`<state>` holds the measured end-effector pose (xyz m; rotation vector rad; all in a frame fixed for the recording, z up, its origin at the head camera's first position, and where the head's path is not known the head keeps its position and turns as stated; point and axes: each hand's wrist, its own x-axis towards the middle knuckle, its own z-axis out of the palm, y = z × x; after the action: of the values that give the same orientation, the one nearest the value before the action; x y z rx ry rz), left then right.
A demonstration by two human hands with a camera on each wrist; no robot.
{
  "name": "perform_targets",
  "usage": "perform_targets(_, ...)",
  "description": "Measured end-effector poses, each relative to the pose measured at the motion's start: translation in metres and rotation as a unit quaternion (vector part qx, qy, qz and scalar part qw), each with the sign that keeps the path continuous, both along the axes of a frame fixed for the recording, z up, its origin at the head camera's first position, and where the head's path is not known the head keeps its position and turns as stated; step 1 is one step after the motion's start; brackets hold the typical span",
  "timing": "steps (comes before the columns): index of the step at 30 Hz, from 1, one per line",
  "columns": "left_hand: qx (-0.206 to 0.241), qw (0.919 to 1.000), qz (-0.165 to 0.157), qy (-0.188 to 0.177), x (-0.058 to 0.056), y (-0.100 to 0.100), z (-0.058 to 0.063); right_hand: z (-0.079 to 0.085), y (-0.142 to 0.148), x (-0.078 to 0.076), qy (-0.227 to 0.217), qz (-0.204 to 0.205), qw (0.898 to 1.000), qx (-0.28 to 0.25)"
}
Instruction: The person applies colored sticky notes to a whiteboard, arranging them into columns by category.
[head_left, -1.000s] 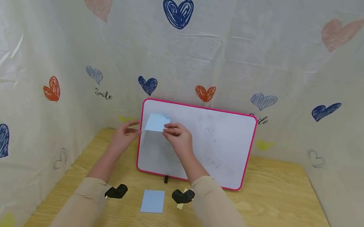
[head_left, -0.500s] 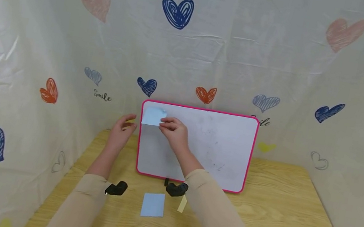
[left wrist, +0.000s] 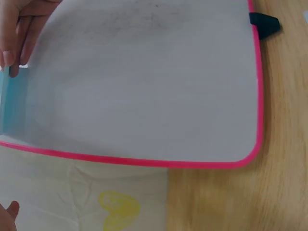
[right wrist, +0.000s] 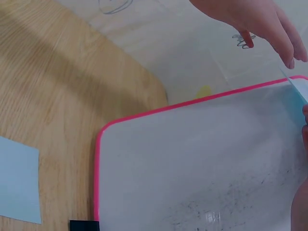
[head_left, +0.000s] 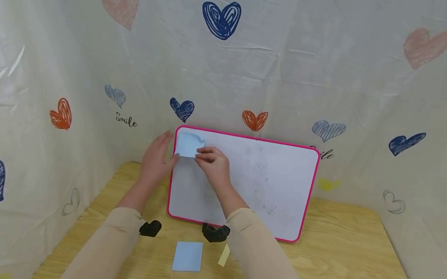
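Note:
A light blue sticky note [head_left: 189, 145] lies over the upper left corner of a pink-framed whiteboard [head_left: 263, 191], its top edge curling. My right hand [head_left: 215, 165] pinches the note's right side between thumb and fingers. In the left wrist view those fingers [left wrist: 24, 43] hold one end of the note, which stands off the board's surface. Beside the board's left edge is my left hand [head_left: 155, 157], fingers straight and pointing up, thumb at the note's lower left corner. The right wrist view shows this left hand [right wrist: 262, 24] just beyond the pink frame.
Another blue square of paper [head_left: 188, 256] lies on the wooden table [head_left: 341, 260] before the board, beside a narrow yellow strip [head_left: 224, 255]. A dark foot [left wrist: 265, 25] juts from the board's lower edge. A heart-print curtain [head_left: 289, 71] hangs behind and at the sides.
My right hand has carried the note left and up into the board's corner. My left hand first drew away from the board, then came back with its fingers straighter.

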<state>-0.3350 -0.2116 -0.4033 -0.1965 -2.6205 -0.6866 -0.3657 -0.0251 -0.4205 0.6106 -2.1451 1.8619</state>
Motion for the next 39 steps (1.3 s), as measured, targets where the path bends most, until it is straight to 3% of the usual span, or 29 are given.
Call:
perform_targets(3,-0.075,0.9971,0.002,0.008,-0.001,0.004,0.0,-0.001,0.001,-0.001,0.001,-0.004,1.0,0.008)
perform_targets(6,-0.108,0.9942,-0.006,0.005,-0.002,0.007,-0.002,-0.001,0.001,-0.002,0.0,-0.006,1.0,0.014)
perform_targets(10,-0.108,0.9939,-0.02,-0.005,-0.005,0.009,-0.005,-0.002,0.0,-0.004,-0.001,-0.005,1.0,0.022)
perform_targets(19,-0.115,0.992,-0.011,-0.051,-0.01,0.013,-0.005,-0.004,0.001,-0.005,-0.004,0.0,0.999,0.039)
perform_targets(25,-0.116,0.9918,-0.01,-0.053,-0.011,0.012,-0.005,-0.004,0.001,-0.003,-0.011,0.012,0.999,0.04)
perform_targets(28,-0.122,0.991,-0.009,-0.054,-0.012,0.011,-0.004,-0.003,0.002,-0.002,0.009,0.012,0.998,0.067)
perform_targets(32,-0.127,0.9903,-0.016,-0.055,-0.012,0.01,-0.004,0.0,0.005,-0.003,0.066,-0.004,0.988,0.142)
perform_targets(39,-0.126,0.9912,-0.028,-0.029,-0.014,0.006,-0.007,0.011,0.009,-0.007,0.18,0.013,0.952,0.249)
